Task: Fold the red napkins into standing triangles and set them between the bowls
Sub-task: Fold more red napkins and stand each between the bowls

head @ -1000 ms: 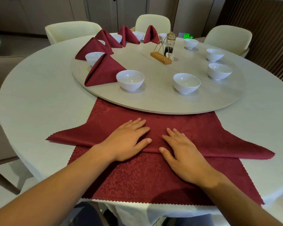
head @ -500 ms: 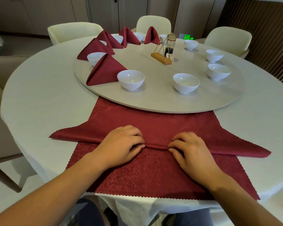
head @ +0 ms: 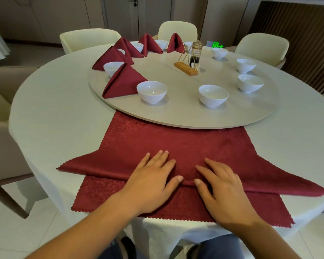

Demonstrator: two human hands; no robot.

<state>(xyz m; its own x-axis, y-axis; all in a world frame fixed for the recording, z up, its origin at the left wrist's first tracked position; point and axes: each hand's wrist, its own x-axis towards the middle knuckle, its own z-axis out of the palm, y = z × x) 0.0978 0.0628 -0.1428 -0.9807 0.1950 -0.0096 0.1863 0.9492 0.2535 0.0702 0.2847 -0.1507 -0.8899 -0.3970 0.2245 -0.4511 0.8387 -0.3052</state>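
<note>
A large red napkin [head: 176,144] lies flat at the table's near edge, its far part tucked under the round turntable [head: 185,116]. A folded layer makes a wide crease across it. My left hand [head: 153,180] and my right hand [head: 221,186] press flat on that folded layer, fingers straight, side by side. Several folded red triangles stand on the turntable's left and far side, the nearest triangle [head: 123,83] beside a white bowl [head: 151,91]. Another white bowl [head: 213,95] stands to its right with a bare gap between them.
More white bowls [head: 250,83] ring the turntable's right side. A wooden card stand with a glass jar [head: 192,58] sits near its centre. Cream chairs [head: 264,47] surround the round white table [head: 51,109]. The tablecloth hangs over the near edge.
Half a second ago both hands were curled, pinching the fold's edge. Now the fingers are straightened and lie flat on the folded layer, smoothing it.
</note>
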